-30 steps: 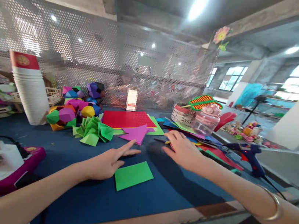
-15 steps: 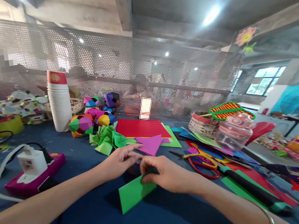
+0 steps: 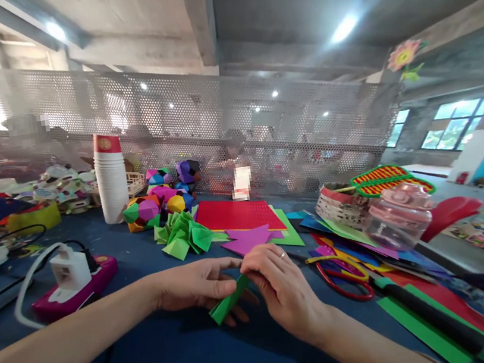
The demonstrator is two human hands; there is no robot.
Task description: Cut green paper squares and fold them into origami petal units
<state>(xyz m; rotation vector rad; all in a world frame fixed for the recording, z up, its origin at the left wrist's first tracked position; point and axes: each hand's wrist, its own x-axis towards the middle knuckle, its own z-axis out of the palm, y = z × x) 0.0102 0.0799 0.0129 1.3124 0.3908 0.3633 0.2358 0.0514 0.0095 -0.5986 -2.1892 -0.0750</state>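
Observation:
Both my hands hold a green paper sheet (image 3: 227, 301) just above the blue table (image 3: 172, 359). My left hand (image 3: 196, 284) grips it from the left with fingers under it, and my right hand (image 3: 281, 287) pinches its upper end. The sheet is tilted on edge and looks narrow. Red-handled scissors (image 3: 342, 272) lie just right of my right hand. A pile of folded green paper pieces (image 3: 184, 236) sits beyond my hands, next to red (image 3: 237, 214) and purple (image 3: 250, 239) sheets.
Colourful paper balls (image 3: 155, 203) and a stack of paper cups (image 3: 111, 179) stand at the back left. A white charger on a pink power strip (image 3: 73, 277) lies left. More coloured sheets, a clear jar (image 3: 398, 219) and a woven basket (image 3: 340, 207) crowd the right. A perforated metal screen (image 3: 217, 131) closes the table's far side.
My right hand came from the scissors to the green sheet, which lay flat on the table. Both hands have lifted it and turned it on edge. The camera has swung left.

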